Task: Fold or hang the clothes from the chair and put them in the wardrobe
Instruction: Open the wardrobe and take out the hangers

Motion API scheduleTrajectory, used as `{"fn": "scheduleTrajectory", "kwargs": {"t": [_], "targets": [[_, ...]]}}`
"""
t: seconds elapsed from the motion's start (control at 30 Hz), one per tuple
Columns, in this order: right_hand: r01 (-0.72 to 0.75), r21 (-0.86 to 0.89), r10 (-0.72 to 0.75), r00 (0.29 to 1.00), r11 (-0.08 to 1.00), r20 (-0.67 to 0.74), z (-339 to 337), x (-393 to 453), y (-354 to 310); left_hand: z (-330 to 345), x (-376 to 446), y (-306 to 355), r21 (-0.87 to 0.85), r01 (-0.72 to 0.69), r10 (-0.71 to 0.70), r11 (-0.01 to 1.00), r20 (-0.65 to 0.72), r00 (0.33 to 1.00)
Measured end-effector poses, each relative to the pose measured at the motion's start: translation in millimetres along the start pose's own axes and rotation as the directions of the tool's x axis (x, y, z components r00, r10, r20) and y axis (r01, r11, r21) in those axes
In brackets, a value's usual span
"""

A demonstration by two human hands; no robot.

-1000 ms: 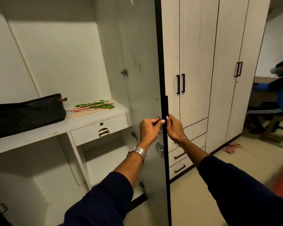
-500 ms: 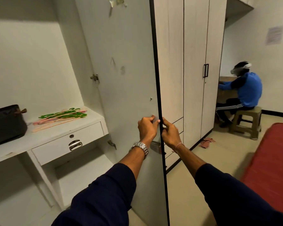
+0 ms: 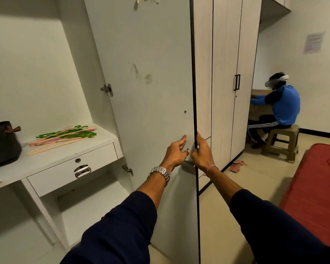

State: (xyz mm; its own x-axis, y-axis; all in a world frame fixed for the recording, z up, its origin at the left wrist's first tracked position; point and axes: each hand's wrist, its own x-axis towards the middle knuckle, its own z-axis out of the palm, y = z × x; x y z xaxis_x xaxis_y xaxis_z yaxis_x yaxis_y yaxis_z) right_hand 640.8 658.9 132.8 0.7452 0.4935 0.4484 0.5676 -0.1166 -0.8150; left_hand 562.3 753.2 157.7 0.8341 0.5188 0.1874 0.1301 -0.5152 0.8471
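Observation:
The white wardrobe door [image 3: 151,92] stands open, its dark edge facing me. My right hand [image 3: 202,152] grips that edge from the outer side, fingers curled round it. On the inner face, my left hand [image 3: 176,153] rests with its fingers stretched out, a metal watch on the wrist. Inside the wardrobe, a bundle of green and pink hangers [image 3: 65,135] lies on the white shelf [image 3: 46,159], above a drawer [image 3: 72,168]. No chair with clothes is in view.
A black bag [image 3: 2,143] sits at the shelf's left end. Shut wardrobe doors [image 3: 234,82] continue to the right. A person in blue [image 3: 282,107] sits on a stool [image 3: 282,141] at the far right. A red mattress [image 3: 316,187] lies on the floor, a small cloth [image 3: 236,165] near the wardrobe base.
The door has swung further open and my view has turned right. My left hand's fingers have uncurled from the door edge and now lie straight on the inner face.

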Motion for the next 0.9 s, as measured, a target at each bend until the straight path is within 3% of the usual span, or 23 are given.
{"fn": "scheduleTrajectory", "kwargs": {"t": [0.1, 0.17, 0.33, 0.5, 0.63, 0.9], "targets": [[0.122, -0.022, -0.123, 0.948, 0.992, -0.292, 22.1, -11.8, -18.2, -12.7, -2.8, -4.0, -0.024, -0.027, 0.025, 0.999, -0.065, 0.998], [0.214, -0.040, -0.215, 0.923, 0.976, -0.319, 40.3, -14.7, -29.7, -28.9, -8.1, -8.7, -0.036, -0.032, 0.025, 0.999, -0.175, 0.984], [0.339, -0.017, -0.339, 0.940, 0.941, -0.038, 96.8, -24.4, -49.5, -95.2, -41.9, -42.9, -0.065, 0.006, -0.037, 0.998, -0.481, 0.876], [0.353, 0.113, -0.370, 0.900, 0.929, 0.231, 179.3, -52.5, -91.7, -185.1, -102.1, -94.0, -0.059, 0.119, -0.129, 0.991, -0.643, 0.755], [0.381, 0.211, -0.435, 0.794, 0.900, 0.425, 250.6, -80.9, -142.9, -251.4, -168.9, -127.1, -0.089, 0.194, -0.194, 0.977, -0.750, 0.633], [0.352, 0.356, -0.495, 0.488, 0.865, 0.719, 357.1, -172.0, -244.8, -334.4, -313.9, -156.7, -0.173, 0.319, -0.249, 0.932, -0.945, 0.214]]}}
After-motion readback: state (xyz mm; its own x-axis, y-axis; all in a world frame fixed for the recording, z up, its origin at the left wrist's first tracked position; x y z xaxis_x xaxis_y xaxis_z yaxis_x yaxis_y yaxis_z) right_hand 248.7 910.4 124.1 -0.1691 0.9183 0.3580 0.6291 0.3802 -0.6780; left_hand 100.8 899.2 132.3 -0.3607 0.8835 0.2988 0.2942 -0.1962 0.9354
